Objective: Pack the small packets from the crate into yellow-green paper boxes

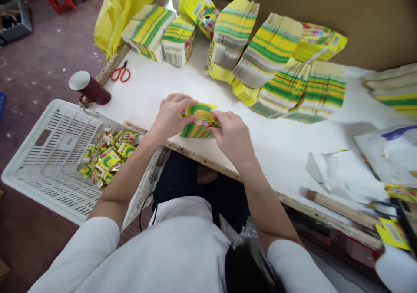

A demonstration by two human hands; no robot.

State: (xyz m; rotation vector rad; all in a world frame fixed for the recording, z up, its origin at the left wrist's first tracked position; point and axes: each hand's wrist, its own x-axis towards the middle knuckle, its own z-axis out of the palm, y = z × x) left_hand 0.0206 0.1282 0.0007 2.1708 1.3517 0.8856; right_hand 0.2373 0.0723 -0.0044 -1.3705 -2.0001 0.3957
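Note:
A small yellow and green printed carton (202,118) is held just above the white tabletop, near its front edge. My left hand (174,115) grips its left end between thumb and fingers. On the other end, my right hand (232,136) pinches the carton's edge. Whether the carton is flat or partly unfolded I cannot tell. Behind the hands stand bundles of flat cartons (269,45) in the same colours, stacked on edge. Down to the left, a white plastic basket (48,154) holds many small made-up boxes (110,156).
Red-handled scissors (120,74) and a dark red cup (89,87) lie at the table's left. A yellow plastic bag (119,15) hangs at the back left corner. On the right are crumpled white paper (345,173) and a wooden stick (342,209).

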